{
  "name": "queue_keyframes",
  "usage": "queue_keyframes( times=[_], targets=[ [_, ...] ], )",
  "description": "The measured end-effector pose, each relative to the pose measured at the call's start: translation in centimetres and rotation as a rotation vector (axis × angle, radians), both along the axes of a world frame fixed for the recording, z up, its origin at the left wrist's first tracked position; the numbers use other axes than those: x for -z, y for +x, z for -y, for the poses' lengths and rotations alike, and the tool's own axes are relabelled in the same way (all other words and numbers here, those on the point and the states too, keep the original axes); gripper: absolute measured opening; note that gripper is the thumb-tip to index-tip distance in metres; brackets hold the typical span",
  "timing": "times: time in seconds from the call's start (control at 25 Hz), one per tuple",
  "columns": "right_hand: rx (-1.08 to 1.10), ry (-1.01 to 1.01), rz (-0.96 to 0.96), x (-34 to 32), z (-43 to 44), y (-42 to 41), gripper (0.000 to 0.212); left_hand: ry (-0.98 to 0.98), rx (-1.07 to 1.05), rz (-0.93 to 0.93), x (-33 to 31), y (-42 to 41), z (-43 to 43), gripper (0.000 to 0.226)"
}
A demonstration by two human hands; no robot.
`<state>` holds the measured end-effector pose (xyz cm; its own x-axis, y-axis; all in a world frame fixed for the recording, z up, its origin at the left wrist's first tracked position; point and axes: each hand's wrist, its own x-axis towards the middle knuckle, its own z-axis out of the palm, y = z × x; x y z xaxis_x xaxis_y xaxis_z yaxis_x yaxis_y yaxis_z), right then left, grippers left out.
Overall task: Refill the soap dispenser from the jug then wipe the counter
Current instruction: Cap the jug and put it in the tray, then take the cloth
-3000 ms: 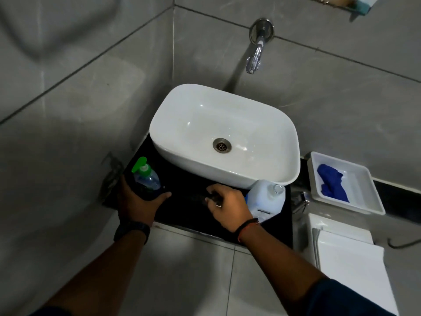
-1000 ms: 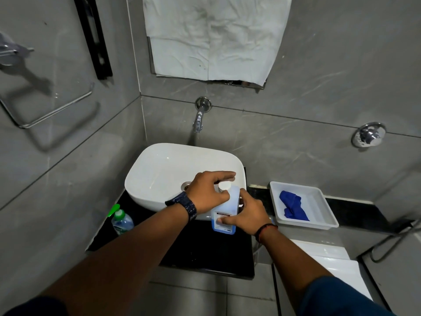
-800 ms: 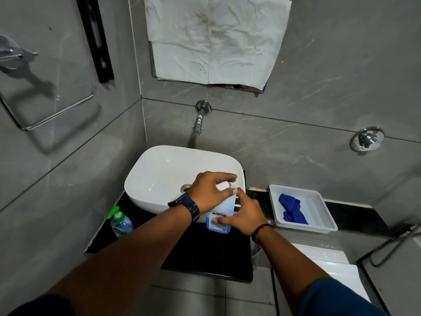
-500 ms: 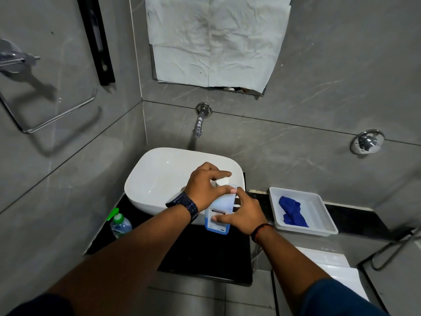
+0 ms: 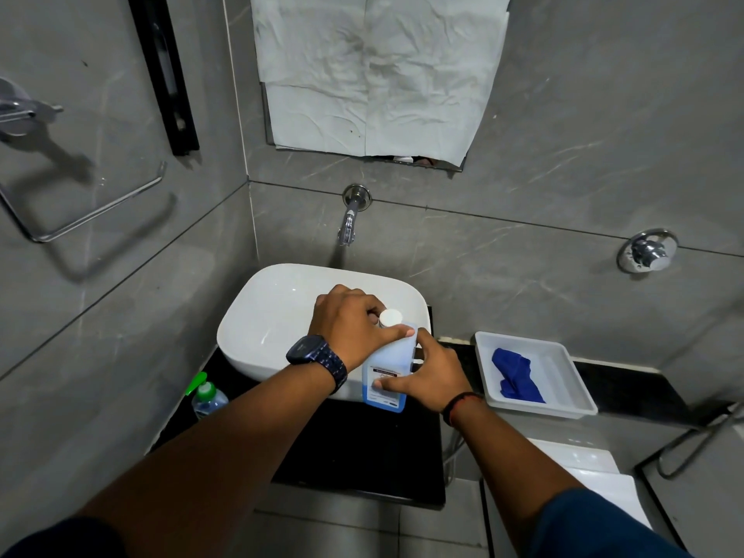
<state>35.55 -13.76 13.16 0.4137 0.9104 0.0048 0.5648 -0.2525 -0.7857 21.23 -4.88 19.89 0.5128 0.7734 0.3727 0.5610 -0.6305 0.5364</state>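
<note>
Jug [image 5: 392,353], translucent bluish, white cap [image 5: 390,317], printed label [image 5: 380,371]

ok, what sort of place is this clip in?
Most likely a small bathroom: a white ceramic countertop basin sits under a chrome wall-mounted tap, a chrome towel holder hangs on the grey tiled wall, and what looks like a white toilet cistern lid shows at lower right.

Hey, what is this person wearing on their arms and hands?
No gloves. The left hand has a dark wristwatch with a link band at its wrist; the right hand, a thin black-and-red wristband. Forearms are bare; dark blue sleeves show at the lower edge.
</note>
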Motion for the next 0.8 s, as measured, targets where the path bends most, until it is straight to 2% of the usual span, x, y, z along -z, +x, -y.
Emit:
queue_keyframes(
  times=[0.08, 0.16, 0.28, 0.36, 0.44, 0.56, 0.8],
  targets=[
    [-0.005, -0.010, 0.011, 0.1, -0.2, -0.1, 0.089, 0.109, -0.094, -0.114, -0.3, 0.2, 0.1, 0.051],
    [0.009, -0.013, 0.019, 0.2, -0.3, -0.2, 0.090, 0.131, -0.114, -0.190, -0.8, 0.6, 0.3, 0.049],
    [0.047, -0.013, 0.017, 0.4, 0.1, 0.1, 0.084, -0.014, 0.061, -0.207, -1.1, 0.8, 0.1, 0.039],
    [0.047, -0.019, 0.032, 0.6, 0.5, 0.4, 0.085, -0.165, 0.193, -0.202, -1.1, 0.7, -0.1, 0.042],
    [0.046, -0.022, 0.039, 0.7, 0.8, 0.6, 0.087, -0.289, 0.292, -0.157, -1.0, 0.7, 0.3, 0.049],
    [0.021, -0.024, 0.021, 0.5, 0.9, 0.3, 0.086, -0.360, 0.343, -0.044, -0.8, 1.1, 1.0, 0.047],
    [0.042, 0.022, -0.002, -0.4, 1.0, -0.3, 0.087, -0.369, 0.202, 0.196, -1.0, 0.4, -0.2, 0.049]
  ],
)
